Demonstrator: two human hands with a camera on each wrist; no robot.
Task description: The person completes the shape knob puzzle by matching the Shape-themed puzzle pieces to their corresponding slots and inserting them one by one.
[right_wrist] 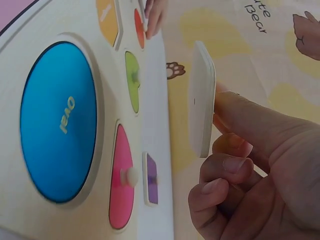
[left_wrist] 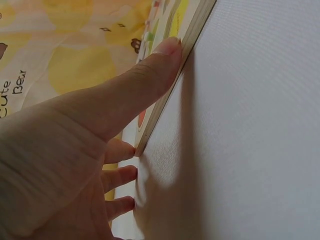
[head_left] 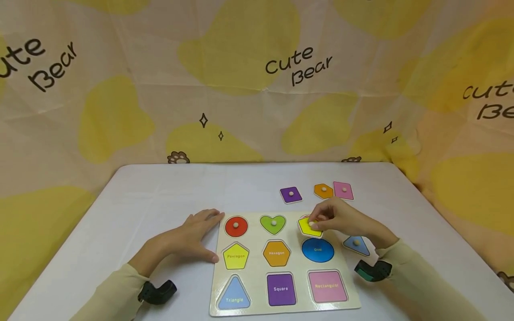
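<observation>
My right hand pinches the knob of a yellow pentagon puzzle piece and holds it above the top right of the puzzle board. In the right wrist view the piece's pale underside faces the board. My left hand lies along the board's left edge, thumb and fingertips touching it, fingers spread. A red circle, a green heart and a pink piece sit in the top row with knobs up. The printed pentagon recess lies at middle left.
Behind the board lie a purple square, an orange hexagon and a pink rectangle. A blue triangle rests right of the board, near my right wrist. A printed cloth hangs behind the white table.
</observation>
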